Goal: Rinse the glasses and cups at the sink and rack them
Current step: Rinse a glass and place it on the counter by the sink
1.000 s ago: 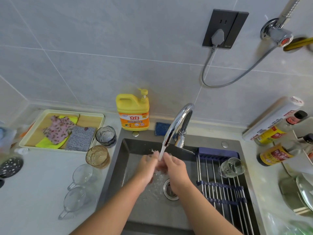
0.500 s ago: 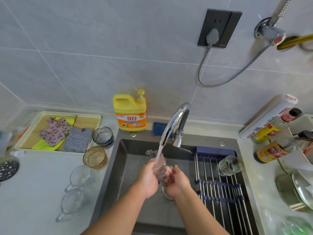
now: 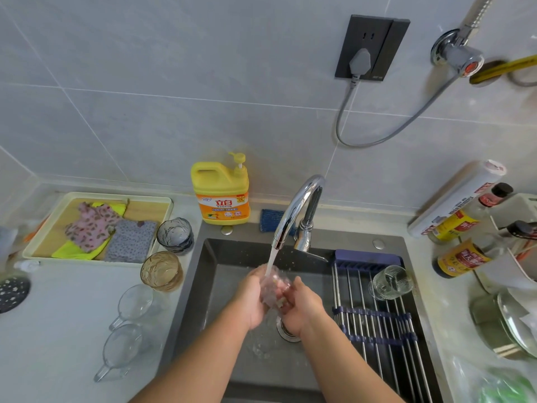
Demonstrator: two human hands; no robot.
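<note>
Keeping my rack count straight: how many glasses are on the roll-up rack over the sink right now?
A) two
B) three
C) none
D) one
D: only one clear ribbed glass sits on the rack, near its far end. The glass being rinsed is held between the left hand and right hand under the tap's stream.

The tabletop [image 3: 58, 344] is carrying, left of the sink [image 3: 232, 257], a tray [image 3: 116, 195], a blue tumbler [image 3: 174, 235], an amber tumbler [image 3: 161, 271] and, seemingly sideways, two clear cups [image 3: 135, 301].
</note>
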